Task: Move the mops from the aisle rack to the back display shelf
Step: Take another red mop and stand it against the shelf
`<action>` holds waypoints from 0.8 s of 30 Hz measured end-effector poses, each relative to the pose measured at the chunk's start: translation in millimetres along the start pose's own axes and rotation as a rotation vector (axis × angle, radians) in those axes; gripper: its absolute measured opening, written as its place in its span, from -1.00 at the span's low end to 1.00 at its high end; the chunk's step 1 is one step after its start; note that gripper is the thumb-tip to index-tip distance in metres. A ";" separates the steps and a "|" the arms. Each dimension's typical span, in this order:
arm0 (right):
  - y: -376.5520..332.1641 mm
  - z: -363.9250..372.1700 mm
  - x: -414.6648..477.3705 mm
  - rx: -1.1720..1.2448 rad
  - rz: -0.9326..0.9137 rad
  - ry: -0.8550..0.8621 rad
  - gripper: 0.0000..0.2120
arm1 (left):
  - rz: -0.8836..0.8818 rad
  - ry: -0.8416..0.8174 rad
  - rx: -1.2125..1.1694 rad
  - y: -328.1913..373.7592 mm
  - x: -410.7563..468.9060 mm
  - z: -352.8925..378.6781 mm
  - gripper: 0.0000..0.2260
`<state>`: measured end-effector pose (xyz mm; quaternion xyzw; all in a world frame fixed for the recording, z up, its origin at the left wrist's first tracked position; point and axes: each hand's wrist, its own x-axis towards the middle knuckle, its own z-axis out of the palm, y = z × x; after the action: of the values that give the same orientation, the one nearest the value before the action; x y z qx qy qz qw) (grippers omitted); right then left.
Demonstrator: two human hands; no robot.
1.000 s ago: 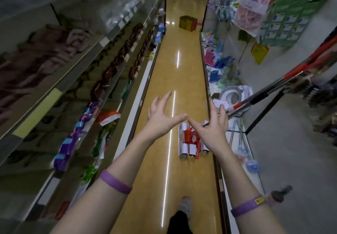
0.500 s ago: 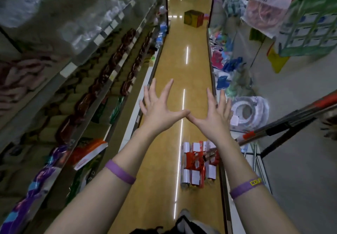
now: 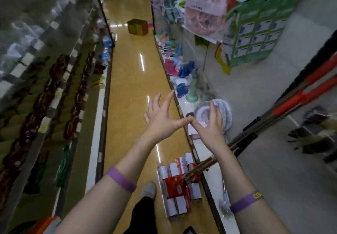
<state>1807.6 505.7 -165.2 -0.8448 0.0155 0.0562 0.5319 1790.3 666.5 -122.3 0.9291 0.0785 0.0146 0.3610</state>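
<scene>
Left hand [image 3: 161,122], right hand [image 3: 209,126]: fingers splayed, thumb tips touching, grasping nothing. Both sit just left of the mops [image 3: 299,98], red-and-black handles slanted.

"COU" in yellow, purple wristband [image 3: 246,202]

Dim aisle; ceiling-light streaks on glossy floor [image 3: 127,80]; blurred, warped edges

**Both hands raised, empty**

Observed: the left hand [image 3: 160,122] is extended forward, fingers straight and spread. The right hand [image 3: 209,126] sits just beside the left hand, likewise splayed, thumb tips touching. Both forearms are bare, with a purple band [image 3: 121,179] on the left forearm
</scene>
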 end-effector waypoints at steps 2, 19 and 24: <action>9.5 -8.3 16.8 -0.021 0.040 0.085 -0.01 | 0.081 -0.075 0.007 5.7 33.4 16.6 -0.11; 30.4 -2.2 106.7 0.429 0.467 0.738 -0.11 | 0.302 -0.907 -0.185 39.6 225.7 113.5 -0.22; 60.2 -14.0 105.2 0.550 0.603 0.753 -0.26 | 0.124 -1.173 -0.264 51.0 226.4 158.0 -0.33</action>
<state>1908.0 470.5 -224.9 -0.5948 0.4595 -0.1060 0.6510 2033.9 559.2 -211.4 0.7325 -0.1904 -0.4695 0.4548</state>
